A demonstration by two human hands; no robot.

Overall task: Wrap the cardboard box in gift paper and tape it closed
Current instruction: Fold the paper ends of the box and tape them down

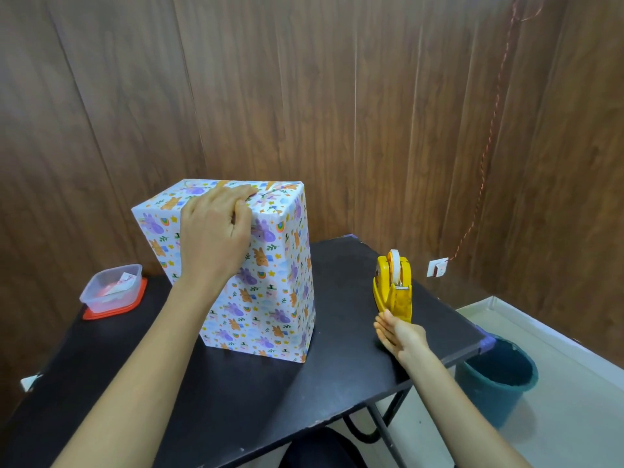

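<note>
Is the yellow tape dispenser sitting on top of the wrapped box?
No, the yellow tape dispenser stands on the black table, right of the wrapped box, near the right hand.

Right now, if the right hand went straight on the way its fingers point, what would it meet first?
The yellow tape dispenser. The right hand aims its straight fingers at the dispenser's near end, close by. Whether they already touch it is unclear.

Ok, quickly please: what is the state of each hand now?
Left hand: open, pressing down on top of the wrapped box.
Right hand: open, holding nothing, at the tape dispenser.
</note>
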